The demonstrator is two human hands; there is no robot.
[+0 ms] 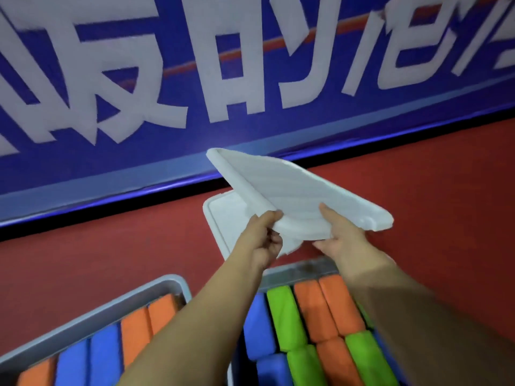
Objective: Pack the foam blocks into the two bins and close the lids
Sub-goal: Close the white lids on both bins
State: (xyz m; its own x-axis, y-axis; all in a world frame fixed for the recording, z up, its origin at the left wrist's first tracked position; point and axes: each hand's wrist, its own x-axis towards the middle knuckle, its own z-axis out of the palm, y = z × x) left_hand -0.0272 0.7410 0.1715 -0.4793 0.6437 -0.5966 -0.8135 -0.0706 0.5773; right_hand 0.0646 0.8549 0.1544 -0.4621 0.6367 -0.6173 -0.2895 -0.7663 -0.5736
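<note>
Both grey plastic bins, the left bin [97,310] and the right bin [295,270], look full of orange, blue and green foam blocks [312,324] but lidless, while the left hand [264,238] and right hand [338,236] grip one white ribbed lid [292,188] above a second white lid [223,221] lying on the red floor [111,254] beneath a blue lettered banner [167,79].

Both hands [303,235] on tilted lid [295,188]

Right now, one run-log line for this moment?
lid: lifted, tilted | left hand, right hand: gripping lid | second lid: on floor | bins: filled, uncovered
</note>
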